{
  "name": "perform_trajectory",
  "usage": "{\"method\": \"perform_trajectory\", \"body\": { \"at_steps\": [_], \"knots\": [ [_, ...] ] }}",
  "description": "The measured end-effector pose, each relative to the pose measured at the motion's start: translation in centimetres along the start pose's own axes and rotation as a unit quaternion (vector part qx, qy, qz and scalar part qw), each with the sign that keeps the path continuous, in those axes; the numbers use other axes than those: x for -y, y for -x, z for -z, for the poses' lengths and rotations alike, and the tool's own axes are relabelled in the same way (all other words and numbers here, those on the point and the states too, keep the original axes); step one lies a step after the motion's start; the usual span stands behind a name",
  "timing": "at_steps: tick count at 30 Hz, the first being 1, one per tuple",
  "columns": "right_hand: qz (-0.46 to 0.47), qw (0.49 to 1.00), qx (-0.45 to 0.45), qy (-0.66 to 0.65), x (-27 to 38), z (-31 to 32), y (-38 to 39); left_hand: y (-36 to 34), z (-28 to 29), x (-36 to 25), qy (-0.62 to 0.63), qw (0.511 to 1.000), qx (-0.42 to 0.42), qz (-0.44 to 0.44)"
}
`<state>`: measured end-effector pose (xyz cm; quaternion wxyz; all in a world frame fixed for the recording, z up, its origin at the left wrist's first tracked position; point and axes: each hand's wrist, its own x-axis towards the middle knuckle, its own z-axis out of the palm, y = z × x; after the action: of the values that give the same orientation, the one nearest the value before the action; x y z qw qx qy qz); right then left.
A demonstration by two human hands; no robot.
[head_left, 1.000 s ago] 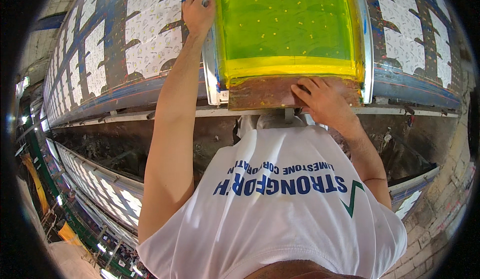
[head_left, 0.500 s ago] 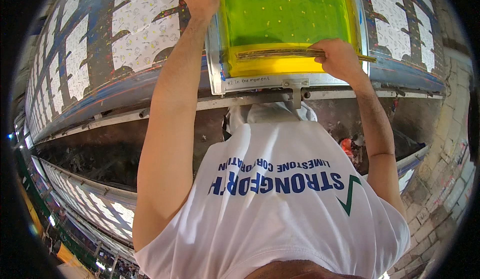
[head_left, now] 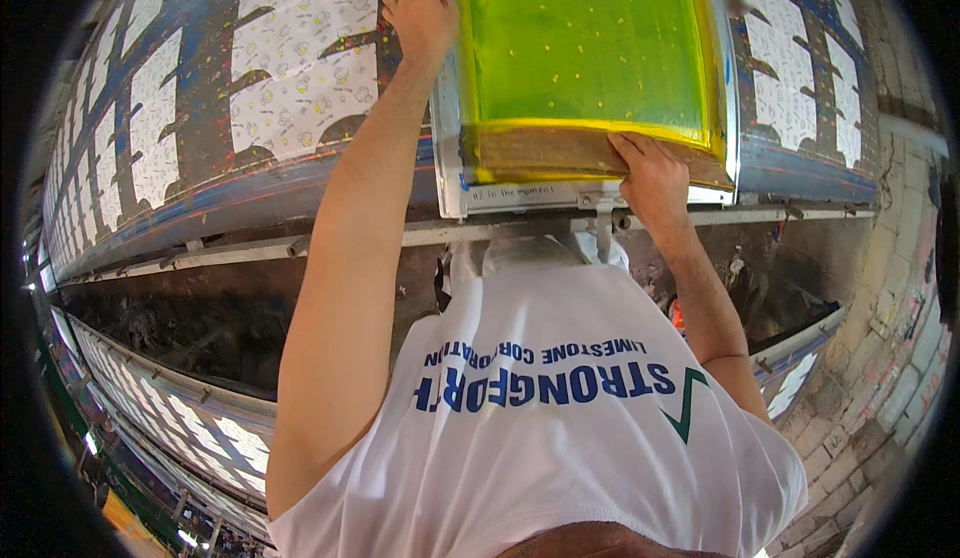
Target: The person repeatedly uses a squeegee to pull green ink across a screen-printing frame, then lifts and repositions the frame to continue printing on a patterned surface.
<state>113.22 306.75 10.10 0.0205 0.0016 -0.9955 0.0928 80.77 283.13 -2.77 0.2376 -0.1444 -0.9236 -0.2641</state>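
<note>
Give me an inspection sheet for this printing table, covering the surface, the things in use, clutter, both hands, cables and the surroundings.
Surface: long printing table covered with white patterned cloth panels between dark blue bands.
Job's things: metal-framed printing screen with green-yellow mesh lies flat on the table; a wooden squeegee sits at its near edge with a line of yellow ink.
Clutter: nothing seen.
Hands: left hand grips the screen frame's left side; right hand rests on the squeegee.
Cables: nothing seen.
Surroundings: metal rail along the table edge, a second printed table lower left, brick wall at right.
</note>
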Motion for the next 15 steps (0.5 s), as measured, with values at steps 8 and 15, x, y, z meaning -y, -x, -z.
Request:
{"method": "perform_trajectory", "body": {
  "at_steps": [8, 15],
  "knots": [
    [-0.053, 0.997, 0.038, 0.048, -3.7, -1.7, -16.3, 0.0, 2.1, -1.3, 0.034, 0.997, 0.052, 0.043],
    [-0.005, 0.997, -0.034, 0.073, -8.9, -2.0, -31.0, -0.4, 2.7, -2.1, -0.052, 0.990, 0.115, 0.059]
  ]
}}
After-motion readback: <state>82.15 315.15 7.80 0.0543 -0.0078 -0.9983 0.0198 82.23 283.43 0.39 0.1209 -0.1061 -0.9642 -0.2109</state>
